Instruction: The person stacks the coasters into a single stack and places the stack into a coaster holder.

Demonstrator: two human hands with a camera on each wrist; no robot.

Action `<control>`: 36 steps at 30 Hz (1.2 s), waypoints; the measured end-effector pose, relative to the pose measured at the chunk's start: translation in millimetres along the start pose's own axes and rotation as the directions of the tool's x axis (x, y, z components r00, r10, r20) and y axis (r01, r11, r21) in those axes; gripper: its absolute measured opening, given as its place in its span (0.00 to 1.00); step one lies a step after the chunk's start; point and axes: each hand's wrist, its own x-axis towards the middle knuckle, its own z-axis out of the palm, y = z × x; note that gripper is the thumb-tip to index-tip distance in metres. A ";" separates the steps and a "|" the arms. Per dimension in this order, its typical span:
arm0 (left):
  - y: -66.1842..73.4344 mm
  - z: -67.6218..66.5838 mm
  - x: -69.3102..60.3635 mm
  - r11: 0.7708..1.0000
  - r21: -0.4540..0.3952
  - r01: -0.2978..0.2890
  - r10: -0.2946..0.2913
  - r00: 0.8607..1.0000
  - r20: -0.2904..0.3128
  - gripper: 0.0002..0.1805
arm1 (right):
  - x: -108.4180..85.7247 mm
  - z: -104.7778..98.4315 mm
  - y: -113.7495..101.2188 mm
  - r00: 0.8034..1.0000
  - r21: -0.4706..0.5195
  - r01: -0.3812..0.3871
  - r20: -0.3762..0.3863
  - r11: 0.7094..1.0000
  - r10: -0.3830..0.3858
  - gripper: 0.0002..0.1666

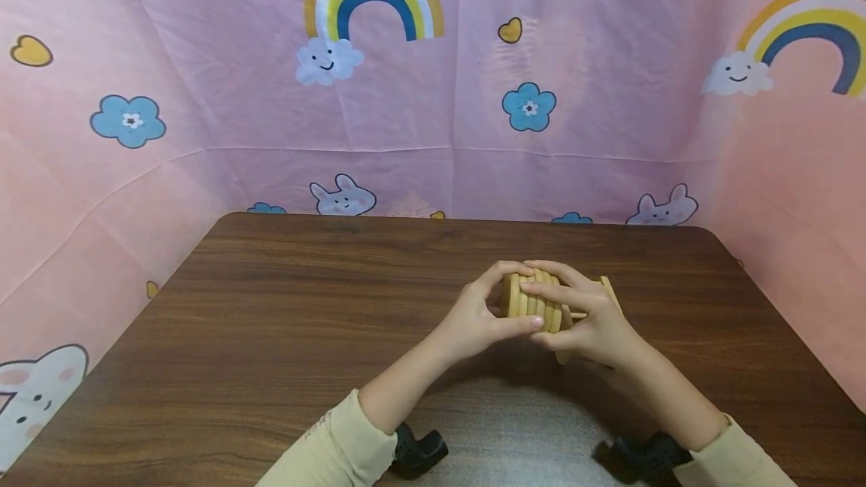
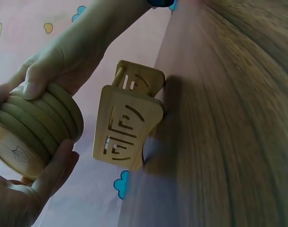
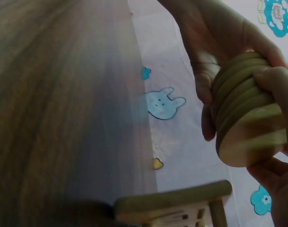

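Observation:
Both hands hold a stack of round wooden coasters [image 1: 532, 308] above the table, the discs standing on edge. My left hand [image 1: 479, 319] grips the stack's left side, thumb in front and fingers over the top. My right hand [image 1: 590, 319] grips the right side, its fingers spread across the discs. A small leaf-like mark shows on the end coaster [image 2: 21, 158] in the left wrist view. Beside the stack, a wooden holder [image 2: 106, 101] with cut-out slots stands on the table, apart from the coasters. In the head view the right hand partly hides this holder [image 1: 610, 291].
The dark wood-grain table [image 1: 304, 307] stretches out around the hands. A pink and purple cloth [image 1: 406, 119] with rainbows, flowers and rabbits hangs behind and at the sides. Black devices [image 1: 421, 454] sit at both wrists, by the pale sleeves.

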 end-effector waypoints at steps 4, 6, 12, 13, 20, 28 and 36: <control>0.8 5.3 4.8 1.000 0.000 0.000 0.000 1.000 -0.022 0.30 | -0.6 -8.0 0.4 1.000 -0.010 -0.015 0.017 1.000 0.015 0.37; -0.3 8.0 7.5 1.000 0.016 0.007 -0.006 0.999 -0.038 0.30 | 1.4 -11.5 -0.7 1.000 0.026 -0.003 0.027 1.000 0.003 0.37; -2.4 16.3 15.8 0.999 0.044 0.012 -0.010 0.999 -0.054 0.28 | 10.2 -24.5 -15.5 0.998 0.103 0.019 0.059 0.995 -0.025 0.32; -2.7 17.6 17.2 0.999 0.053 0.009 -0.006 0.998 -0.056 0.28 | 11.1 -26.7 -17.5 0.998 0.104 0.020 0.062 0.994 -0.027 0.32; -4.7 26.1 26.3 0.993 0.120 -0.010 0.017 0.998 -0.064 0.28 | 8.5 -36.1 -17.2 0.998 0.058 0.029 0.048 0.998 -0.032 0.39; -6.4 35.5 31.4 0.992 0.127 -0.025 0.036 0.996 -0.080 0.28 | 2.4 -42.2 -15.6 0.999 0.085 0.018 0.045 0.996 -0.022 0.39; -4.4 43.3 38.2 0.977 0.213 -0.033 0.058 0.992 -0.110 0.28 | -4.0 -51.7 -9.2 0.998 0.128 0.007 0.055 0.992 -0.014 0.42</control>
